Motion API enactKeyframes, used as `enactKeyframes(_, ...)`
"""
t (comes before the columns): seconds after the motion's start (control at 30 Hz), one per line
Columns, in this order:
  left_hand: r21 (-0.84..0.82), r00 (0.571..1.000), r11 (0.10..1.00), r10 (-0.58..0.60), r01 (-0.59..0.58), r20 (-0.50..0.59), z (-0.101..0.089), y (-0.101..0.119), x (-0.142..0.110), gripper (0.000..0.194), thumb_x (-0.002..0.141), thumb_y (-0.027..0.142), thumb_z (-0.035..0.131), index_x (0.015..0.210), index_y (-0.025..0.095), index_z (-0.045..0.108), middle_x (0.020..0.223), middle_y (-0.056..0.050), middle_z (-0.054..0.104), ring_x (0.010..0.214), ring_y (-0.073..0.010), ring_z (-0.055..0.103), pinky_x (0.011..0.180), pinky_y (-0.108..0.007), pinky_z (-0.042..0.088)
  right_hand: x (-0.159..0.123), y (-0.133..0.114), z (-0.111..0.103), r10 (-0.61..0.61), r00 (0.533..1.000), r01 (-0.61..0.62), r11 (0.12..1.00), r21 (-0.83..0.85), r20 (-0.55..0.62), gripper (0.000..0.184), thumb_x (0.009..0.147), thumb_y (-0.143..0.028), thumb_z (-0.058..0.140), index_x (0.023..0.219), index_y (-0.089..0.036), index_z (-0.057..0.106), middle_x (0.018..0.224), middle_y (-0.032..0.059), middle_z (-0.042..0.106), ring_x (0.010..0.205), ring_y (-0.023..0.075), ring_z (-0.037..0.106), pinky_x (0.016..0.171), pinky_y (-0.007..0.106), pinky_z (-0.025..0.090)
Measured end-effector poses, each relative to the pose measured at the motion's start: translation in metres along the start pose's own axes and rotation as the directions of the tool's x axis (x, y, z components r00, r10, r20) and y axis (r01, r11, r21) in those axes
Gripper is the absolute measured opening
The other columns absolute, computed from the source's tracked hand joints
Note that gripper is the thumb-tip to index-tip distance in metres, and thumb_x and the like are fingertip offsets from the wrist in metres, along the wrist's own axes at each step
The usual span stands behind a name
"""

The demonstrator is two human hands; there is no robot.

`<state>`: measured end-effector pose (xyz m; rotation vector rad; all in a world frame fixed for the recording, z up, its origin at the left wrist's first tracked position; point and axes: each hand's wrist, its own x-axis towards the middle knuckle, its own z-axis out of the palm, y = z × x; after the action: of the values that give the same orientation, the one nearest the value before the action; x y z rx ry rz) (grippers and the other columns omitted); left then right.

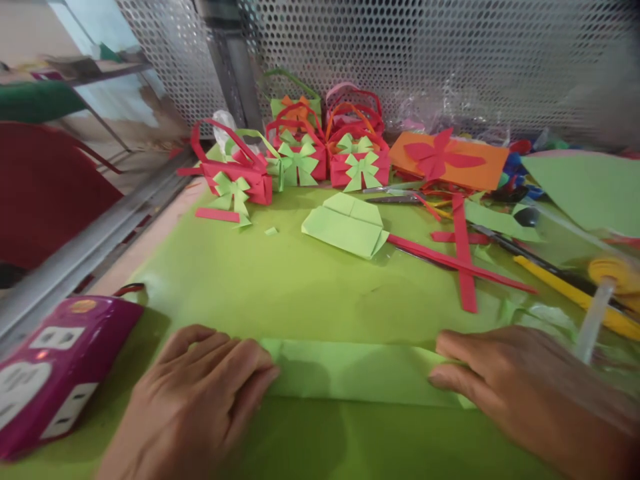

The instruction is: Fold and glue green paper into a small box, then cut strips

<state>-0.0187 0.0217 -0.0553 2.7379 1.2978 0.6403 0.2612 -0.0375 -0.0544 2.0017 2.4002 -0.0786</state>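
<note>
A long strip of light green paper lies crosswise on the green tabletop in front of me. My left hand has its fingers closed over the strip's left end, thumb along the near side. At the right end, my right hand pinches the paper between thumb and forefinger. Beyond the strip rests a folded light green paper piece with an upper flap. Red paper strips cross one another to its right.
Small red paper bags with green bows stand at the back. An orange paper piece with a red bow leans beside them. A purple power strip lies at left. Scissors, a yellow cutter and a glue gun are at right.
</note>
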Motion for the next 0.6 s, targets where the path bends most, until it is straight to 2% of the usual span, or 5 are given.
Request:
enactKeyframes(0.1, 0.030, 0.995, 0.996, 0.085, -0.087, 0.049, -0.003, -0.002, -0.001, 0.025, 0.089, 0.029, 0.043, 0.069, 0.025, 0.058, 0.061, 0.006, 0.063, 0.056, -0.0129, 0.056, 0.072, -0.032, 0.039, -0.004, 0.005, 0.010, -0.058, 0.992, 0.057, 0.998, -0.013, -0.114, 0.030, 0.069, -0.035, 0.058, 0.047, -0.024, 0.040, 0.033, -0.0040, 0.046, 0.029, 0.0131, 0.040, 0.041, 0.026, 0.011)
enactKeyframes(0.2, 0.057, 0.992, 0.991, 0.119, -0.121, 0.037, -0.005, -0.004, -0.002, 0.021, 0.087, 0.026, 0.046, 0.074, 0.025, 0.063, 0.065, 0.006, 0.066, 0.058, -0.0132, 0.058, 0.072, -0.034, 0.039, -0.008, 0.008, 0.019, -0.087, 0.982, 0.083, 0.996, -0.030, -0.170, 0.029, 0.068, -0.035, 0.060, 0.049, -0.025, 0.041, 0.033, -0.0048, 0.046, 0.028, 0.0143, 0.041, 0.041, 0.026, 0.011)
enactKeyframes(0.33, 0.097, 0.978, 0.973, 0.210, -0.208, -0.013, -0.005, -0.007, -0.006, 0.016, 0.082, 0.019, 0.052, 0.076, 0.026, 0.065, 0.066, 0.007, 0.068, 0.058, -0.0123, 0.060, 0.069, -0.032, 0.039, -0.015, 0.012, 0.028, -0.033, 0.990, 0.032, 0.999, -0.012, -0.138, 0.027, 0.070, -0.039, 0.058, 0.053, -0.026, 0.042, 0.036, -0.0047, 0.047, 0.031, 0.0149, 0.043, 0.043, 0.028, 0.012)
enactKeyframes(0.5, 0.103, 0.976, 0.970, 0.220, -0.219, 0.004, -0.005, -0.007, -0.008, 0.017, 0.082, 0.015, 0.051, 0.080, 0.026, 0.064, 0.068, 0.005, 0.068, 0.061, -0.0136, 0.061, 0.070, -0.034, 0.038, -0.020, 0.015, 0.034, -0.023, 0.994, 0.022, 1.000, -0.014, -0.105, 0.024, 0.075, -0.038, 0.055, 0.057, -0.028, 0.043, 0.041, -0.0036, 0.051, 0.036, 0.0175, 0.047, 0.045, 0.030, 0.015)
enactKeyframes(0.6, 0.080, 0.982, 0.979, 0.188, -0.187, 0.002, -0.004, -0.002, -0.008, 0.015, 0.083, 0.015, 0.051, 0.081, 0.024, 0.063, 0.071, 0.004, 0.069, 0.061, -0.0143, 0.061, 0.072, -0.035, 0.037, -0.021, 0.017, 0.035, -0.020, 0.996, 0.018, 1.000, -0.020, -0.089, 0.022, 0.076, -0.038, 0.055, 0.059, -0.029, 0.044, 0.042, -0.0031, 0.052, 0.036, 0.0194, 0.049, 0.045, 0.030, 0.016)
